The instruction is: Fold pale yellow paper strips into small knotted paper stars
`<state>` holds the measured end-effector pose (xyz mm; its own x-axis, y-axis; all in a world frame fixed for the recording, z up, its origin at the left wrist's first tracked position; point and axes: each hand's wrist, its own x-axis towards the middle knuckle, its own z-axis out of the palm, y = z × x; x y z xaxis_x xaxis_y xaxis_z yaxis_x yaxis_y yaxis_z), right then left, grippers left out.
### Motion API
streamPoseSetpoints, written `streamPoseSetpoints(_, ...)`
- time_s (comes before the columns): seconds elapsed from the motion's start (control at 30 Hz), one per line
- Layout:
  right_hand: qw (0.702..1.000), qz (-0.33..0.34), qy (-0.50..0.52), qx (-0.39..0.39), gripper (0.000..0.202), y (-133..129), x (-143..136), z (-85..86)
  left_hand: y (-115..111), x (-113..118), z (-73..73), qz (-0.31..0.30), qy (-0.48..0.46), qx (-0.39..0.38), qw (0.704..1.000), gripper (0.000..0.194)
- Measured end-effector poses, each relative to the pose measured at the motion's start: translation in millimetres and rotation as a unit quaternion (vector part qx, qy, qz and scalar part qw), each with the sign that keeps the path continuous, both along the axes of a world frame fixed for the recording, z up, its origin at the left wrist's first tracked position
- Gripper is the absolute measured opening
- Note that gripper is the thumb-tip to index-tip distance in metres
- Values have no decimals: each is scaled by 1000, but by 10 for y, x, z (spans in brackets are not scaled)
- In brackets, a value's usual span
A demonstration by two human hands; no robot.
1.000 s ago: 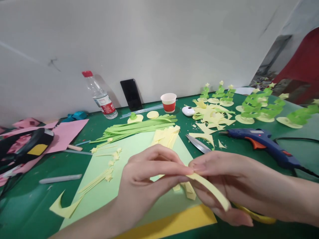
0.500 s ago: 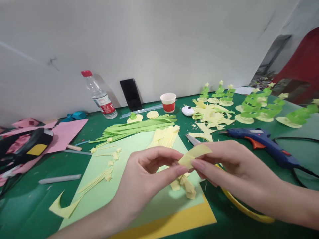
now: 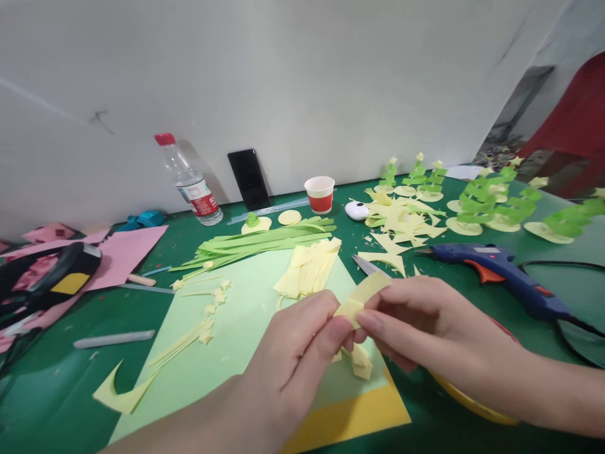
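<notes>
A pale yellow paper strip [image 3: 369, 290], folded at its lower left end, is pinched between both hands. My left hand [image 3: 302, 353] grips the folded end with thumb and fingers. My right hand [image 3: 430, 334] holds the strip from the right, its thumb on the fold. Beneath the hands lies a light green sheet [image 3: 227, 340] over a yellow one [image 3: 350, 419]. A stack of pale yellow strips [image 3: 307, 268] rests just behind my left hand, and folded yellow pieces [image 3: 362, 362] lie under the hands, partly hidden. Scissors [image 3: 371, 266] with a yellow handle lie partly behind my right hand.
A blue glue gun [image 3: 501, 271] lies at right, its cable trailing. Behind stand a bottle [image 3: 198, 195], a phone [image 3: 248, 180], a paper cup [image 3: 320, 194] and several green paper plants [image 3: 477, 198]. Green strips [image 3: 265, 243], yellow scraps [image 3: 401, 221] and pink paper [image 3: 127, 252] lie around.
My left hand has turned and closed more tightly on the folded end. The strip and my right hand have shifted slightly left and down, uncovering more of the strip stack.
</notes>
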<state>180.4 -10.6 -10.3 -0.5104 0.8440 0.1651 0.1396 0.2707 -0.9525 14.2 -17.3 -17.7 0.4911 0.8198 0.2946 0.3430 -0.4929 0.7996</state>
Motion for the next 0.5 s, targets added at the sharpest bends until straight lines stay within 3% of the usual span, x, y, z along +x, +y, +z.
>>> streamPoseSetpoints(0.33,993,-50,42,-103,7,-1,5,-2,-19,-1,20,5,19,56,998,30)
streamPoseSetpoints(0.5,994,-98,10,-43,9,18,3,1,11,19,20,19,18,43,999,21)
